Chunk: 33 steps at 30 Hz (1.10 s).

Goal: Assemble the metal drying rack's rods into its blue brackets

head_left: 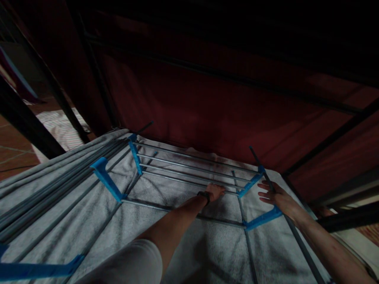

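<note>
A rack of grey metal rods [189,172] and blue plastic brackets lies on a grey blanket [166,244]. My left hand [215,192], wearing a dark wristband, is closed round the nearest rod of the upper shelf, close to its right end. That shelf's rods run between the left blue bracket [135,154] and the right blue bracket [251,185]. My right hand [278,197] is at the right upright pole [299,236], its fingers spread apart and pointing left. Below it sits another blue bracket [263,219], joined to a lower crossbar [222,222].
Several loose grey tubes [59,185] lie along the left side of the blanket. Dark bed-frame posts [29,118] stand at the left, and a dark red cloth [195,106] hangs behind the rack. A striped cloth [60,128] lies beyond the left posts.
</note>
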Each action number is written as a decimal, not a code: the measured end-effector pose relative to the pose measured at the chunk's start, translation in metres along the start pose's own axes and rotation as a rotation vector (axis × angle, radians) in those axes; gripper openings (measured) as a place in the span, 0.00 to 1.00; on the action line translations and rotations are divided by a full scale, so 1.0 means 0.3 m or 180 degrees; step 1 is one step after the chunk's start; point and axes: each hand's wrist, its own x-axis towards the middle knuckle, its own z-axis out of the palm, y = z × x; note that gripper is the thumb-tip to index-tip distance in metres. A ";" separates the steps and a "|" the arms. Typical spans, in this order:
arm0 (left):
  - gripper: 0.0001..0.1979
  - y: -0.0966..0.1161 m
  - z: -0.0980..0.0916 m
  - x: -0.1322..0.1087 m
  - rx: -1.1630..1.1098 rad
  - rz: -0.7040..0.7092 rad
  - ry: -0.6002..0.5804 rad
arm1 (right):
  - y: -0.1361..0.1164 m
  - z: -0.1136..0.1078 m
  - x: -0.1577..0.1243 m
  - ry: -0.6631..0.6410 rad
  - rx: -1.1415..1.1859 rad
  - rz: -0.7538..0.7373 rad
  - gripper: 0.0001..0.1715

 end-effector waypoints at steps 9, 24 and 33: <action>0.18 -0.006 -0.005 -0.004 0.0064 0.0033 -0.0025 | -0.034 0.002 -0.021 -0.0080 0.0120 0.0124 0.34; 0.20 -0.035 0.038 0.010 0.0181 0.0118 0.0069 | -0.015 -0.002 -0.007 -0.0068 0.0043 0.0054 0.32; 0.19 -0.039 0.054 0.008 0.0265 0.0251 0.0189 | -0.024 0.013 -0.020 -0.0043 0.0101 0.0066 0.34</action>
